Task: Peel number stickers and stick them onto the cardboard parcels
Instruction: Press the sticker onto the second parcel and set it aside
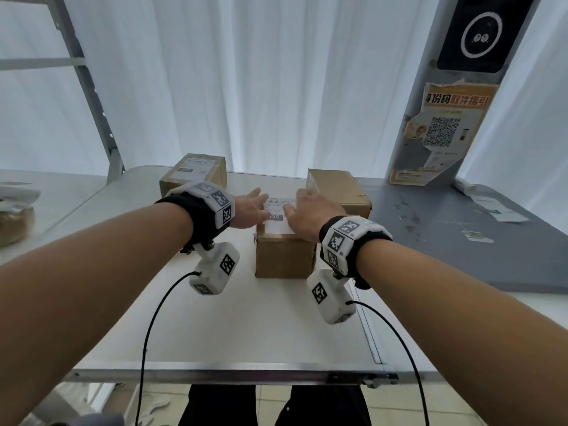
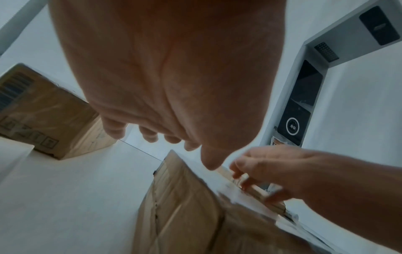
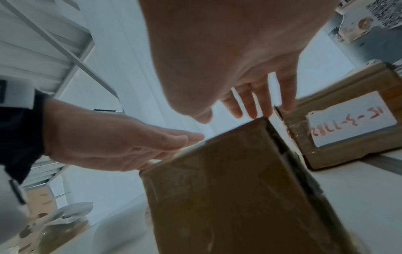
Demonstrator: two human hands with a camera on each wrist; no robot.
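Note:
A small cardboard parcel (image 1: 284, 256) (image 2: 185, 206) (image 3: 228, 189) stands in the middle of the white table (image 1: 215, 318). On its top lies a white label (image 1: 278, 221) with a barcode and a dark number strip. My left hand (image 1: 250, 207) (image 2: 174, 86) (image 3: 113, 141) lies flat at the label's left edge, fingers straight. My right hand (image 1: 304, 213) (image 2: 293, 173) (image 3: 239, 51) rests on the label's right side with fingers spread and nearly straight. Neither hand holds anything. Loose sticker sheets (image 1: 498, 207) lie on the grey mat (image 1: 461, 256) to the right.
A labelled parcel (image 1: 193, 173) (image 2: 50, 116) stands at the back left. Another parcel (image 1: 338, 189) (image 3: 348, 137), with a handwritten label on its side, sits just behind the right hand. A grey pillar with a poster (image 1: 439, 133) rises at the right, a metal rack (image 1: 92, 103) at the left.

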